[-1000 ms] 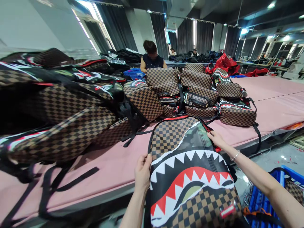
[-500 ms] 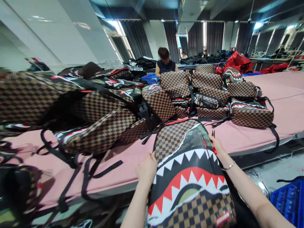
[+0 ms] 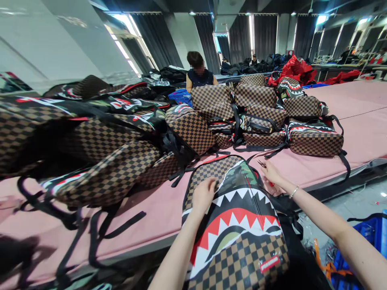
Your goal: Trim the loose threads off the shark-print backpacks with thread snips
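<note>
A checkered backpack (image 3: 242, 257) with a printed shark mouth leans at the front edge of the pink table, its front panel facing me. My left hand (image 3: 204, 195) is over the upper part of that panel, fingers curled together near the jagged white line. Whatever is between those fingertips, if anything, is too small to make out. My right hand (image 3: 273, 174) is closed around small thread snips (image 3: 262, 164), just off the backpack's upper right side. Their dark tips point up and left, and a bit of red shows under the palm.
Similar checkered backpacks (image 3: 111, 173) are heaped to the left, with straps hanging over the pink table (image 3: 359, 104). More backpacks (image 3: 316, 143) are stacked behind. A co-worker (image 3: 201, 74) is across the table. Blue crates (image 3: 370, 233) stand on the floor at right.
My left hand has left the backpack's left edge and moved in over its front panel. My right hand has come away from the right edge, still holding the snips.
</note>
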A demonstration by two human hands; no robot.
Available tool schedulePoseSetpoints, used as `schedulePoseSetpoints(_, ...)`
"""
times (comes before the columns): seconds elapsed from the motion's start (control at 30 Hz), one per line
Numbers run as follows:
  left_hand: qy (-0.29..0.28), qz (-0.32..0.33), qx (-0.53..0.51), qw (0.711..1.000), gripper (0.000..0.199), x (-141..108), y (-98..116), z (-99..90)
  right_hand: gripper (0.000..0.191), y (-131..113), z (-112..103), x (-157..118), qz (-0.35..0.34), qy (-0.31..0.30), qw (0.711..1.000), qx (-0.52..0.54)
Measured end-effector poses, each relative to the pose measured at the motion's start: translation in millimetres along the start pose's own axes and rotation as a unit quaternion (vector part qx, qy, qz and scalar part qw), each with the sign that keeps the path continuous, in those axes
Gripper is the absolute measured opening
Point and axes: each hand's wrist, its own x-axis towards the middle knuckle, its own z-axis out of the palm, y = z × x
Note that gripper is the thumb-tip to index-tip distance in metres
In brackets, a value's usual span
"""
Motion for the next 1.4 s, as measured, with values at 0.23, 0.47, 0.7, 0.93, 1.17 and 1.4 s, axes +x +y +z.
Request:
schedulePoseSetpoints(0.23,-0.070,0.003,-0.045,0.997,0.025,50,46,55.0,0.031,-22,6,12,-0.087,-0.036,0.995,-0.039)
schedulePoseSetpoints(0.47,-0.036,-0.031,0.026,0.999,0.029,62,74,71.6,0.015,-22,15,11,-0.053,-0.032,0.990,-0.125)
schedulePoseSetpoints(0.7,-0.025,-0.021,0.070,0.997,0.025,64,78,82.3,0.015,-26,14,12,-0.064,-0.057,0.982,-0.170)
schedulePoseSetpoints(0.93,-0.038,0.000,0.056,0.998,0.021,65,68,78.9,0.020,-37,18,14,-0.074,-0.072,0.980,-0.168)
schedulePoseSetpoints(1.17,-0.014,0.014,0.018,1.000,0.017,64,72,76.3,0.010,-44,22,18,-0.072,-0.053,0.987,-0.137)
schedulePoseSetpoints(1.4,-0.028,0.003,-0.088,0.996,0.023,9,45,46.1,0.017,13,5,-44,-0.023,0.001,0.999,0.039)
